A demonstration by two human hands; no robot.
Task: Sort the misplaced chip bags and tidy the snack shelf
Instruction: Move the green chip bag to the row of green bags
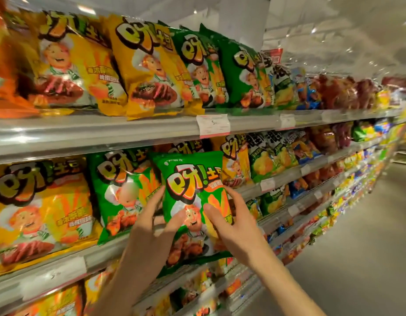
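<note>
While your left hand and right hand grip the green chip bag by its sides in front of the middle shelf, beside a matching green bag, sorting looks unfinished, since yellow bags sit just right.

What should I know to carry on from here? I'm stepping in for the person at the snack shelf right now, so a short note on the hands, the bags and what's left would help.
Left hand: gripping the left edge of a green chip bag, thumb on its front.
Right hand: gripping the same bag's right side.
The bag is held in front of the middle shelf, beside another green bag standing there, with yellow bags further left.
Top shelf: yellow bags on the left, green on the right.
Done: one bag picked up.
Left: probably set it with the green bags, then check the other rows.
</note>
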